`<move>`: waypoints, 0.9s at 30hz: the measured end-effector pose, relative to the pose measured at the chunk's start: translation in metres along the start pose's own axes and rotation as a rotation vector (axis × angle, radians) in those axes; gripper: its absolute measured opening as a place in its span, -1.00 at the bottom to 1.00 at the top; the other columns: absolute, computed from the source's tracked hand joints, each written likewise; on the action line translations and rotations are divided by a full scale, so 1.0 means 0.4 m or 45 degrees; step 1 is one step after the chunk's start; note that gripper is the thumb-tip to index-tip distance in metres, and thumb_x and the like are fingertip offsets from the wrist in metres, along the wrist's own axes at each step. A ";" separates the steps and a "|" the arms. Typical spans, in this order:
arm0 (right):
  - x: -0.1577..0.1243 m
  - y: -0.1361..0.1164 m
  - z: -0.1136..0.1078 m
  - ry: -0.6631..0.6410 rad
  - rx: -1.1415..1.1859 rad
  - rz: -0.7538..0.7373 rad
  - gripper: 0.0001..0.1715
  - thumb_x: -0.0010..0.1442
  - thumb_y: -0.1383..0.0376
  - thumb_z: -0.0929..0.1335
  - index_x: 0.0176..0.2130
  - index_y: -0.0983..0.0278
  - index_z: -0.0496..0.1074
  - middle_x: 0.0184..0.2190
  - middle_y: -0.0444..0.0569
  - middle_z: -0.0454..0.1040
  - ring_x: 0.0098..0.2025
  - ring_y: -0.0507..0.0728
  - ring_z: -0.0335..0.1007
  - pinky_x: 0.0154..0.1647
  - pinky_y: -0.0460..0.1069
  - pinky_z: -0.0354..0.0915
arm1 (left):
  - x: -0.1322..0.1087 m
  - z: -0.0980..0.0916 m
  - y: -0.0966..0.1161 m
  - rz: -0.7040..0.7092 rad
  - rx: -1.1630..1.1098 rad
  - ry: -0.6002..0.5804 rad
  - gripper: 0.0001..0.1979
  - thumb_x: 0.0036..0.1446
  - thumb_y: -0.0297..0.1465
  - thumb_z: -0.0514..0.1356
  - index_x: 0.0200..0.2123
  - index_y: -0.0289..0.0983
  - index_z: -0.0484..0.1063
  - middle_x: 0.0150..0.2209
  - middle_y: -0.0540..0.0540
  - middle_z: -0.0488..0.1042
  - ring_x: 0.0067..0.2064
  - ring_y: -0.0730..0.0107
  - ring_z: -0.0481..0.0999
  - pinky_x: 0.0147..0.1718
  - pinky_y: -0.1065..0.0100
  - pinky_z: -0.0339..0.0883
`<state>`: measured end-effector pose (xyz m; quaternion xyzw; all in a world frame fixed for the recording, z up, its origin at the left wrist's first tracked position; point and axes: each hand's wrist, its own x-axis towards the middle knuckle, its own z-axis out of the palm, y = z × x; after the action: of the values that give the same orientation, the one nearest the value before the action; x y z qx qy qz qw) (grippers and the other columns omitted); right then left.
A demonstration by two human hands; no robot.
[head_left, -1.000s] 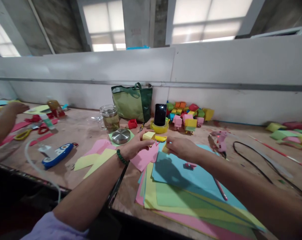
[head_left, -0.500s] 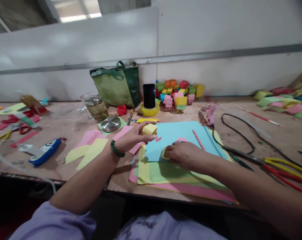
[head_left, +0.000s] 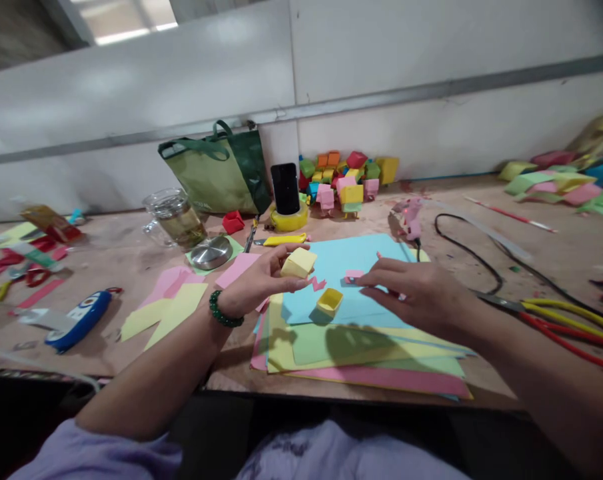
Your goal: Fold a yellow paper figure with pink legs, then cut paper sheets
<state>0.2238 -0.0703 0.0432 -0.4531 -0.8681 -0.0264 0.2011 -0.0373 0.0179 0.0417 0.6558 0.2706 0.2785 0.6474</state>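
Note:
My left hand point(head_left: 261, 279) is closed on a pale yellow paper cube point(head_left: 299, 263), held above the left side of a light blue sheet point(head_left: 341, 250). A pink zigzag paper strip point(head_left: 316, 284) is just below the cube. An open yellow paper box point(head_left: 330, 303) sits on the blue sheet, between my hands. My right hand point(head_left: 406, 283) is over the sheet's right side, thumb and fingers apart, fingertips beside a small pink folded paper piece point(head_left: 353, 276). A pink striped stick lies mostly hidden beneath this hand.
Sheets of coloured paper point(head_left: 361, 383) are stacked under the blue one. To the right are a pink glue gun point(head_left: 412, 219) with its cord and large scissors point(head_left: 541, 313). A yellow cutter point(head_left: 285, 239), metal lid point(head_left: 211, 253), glass mug point(head_left: 174, 217), phone point(head_left: 285, 188) and paper cubes point(head_left: 348, 180) stand behind.
My right hand has let go of the yellow box and moved right, toward the pink folded piece. My left hand still holds the cube. The whole view has shifted slightly.

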 end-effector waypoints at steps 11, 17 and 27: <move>0.217 -0.016 0.053 -0.785 -0.111 0.070 -0.67 0.06 0.31 0.36 -0.14 0.13 0.55 -0.17 -0.07 0.57 -0.18 0.17 0.47 -0.36 -0.06 0.20 | 0.025 -0.021 0.063 0.216 -0.155 0.185 -0.54 -0.02 -0.43 0.33 0.00 -0.26 0.36 -0.31 0.00 0.44 -0.36 0.54 0.39 -0.42 0.52 0.27; 0.256 -0.028 0.095 -0.871 -0.135 -0.025 -0.79 -0.02 0.45 0.35 -0.40 0.24 0.59 -0.40 0.00 0.58 -0.30 0.19 0.49 -0.41 -0.05 0.17 | -0.009 -0.026 0.053 0.222 -0.125 0.175 -0.54 -0.03 -0.44 0.34 -0.02 -0.25 0.39 -0.32 0.00 0.43 -0.36 0.52 0.37 -0.41 0.51 0.28; 0.110 0.058 -0.065 -0.528 0.131 0.430 -0.67 0.22 0.09 0.26 -0.27 0.22 0.51 -0.42 -0.08 0.54 -0.44 0.05 0.39 -0.47 -0.09 0.15 | -0.042 -0.005 0.089 0.110 0.063 0.008 -0.43 -0.02 -0.46 0.34 0.08 -0.16 0.31 -0.14 -0.06 0.45 -0.16 0.38 0.45 -0.24 0.43 0.36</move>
<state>0.2281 -0.0284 0.0803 -0.5765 -0.8030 0.1449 0.0431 -0.0507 0.0069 0.0769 0.6817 0.2508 0.3016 0.6175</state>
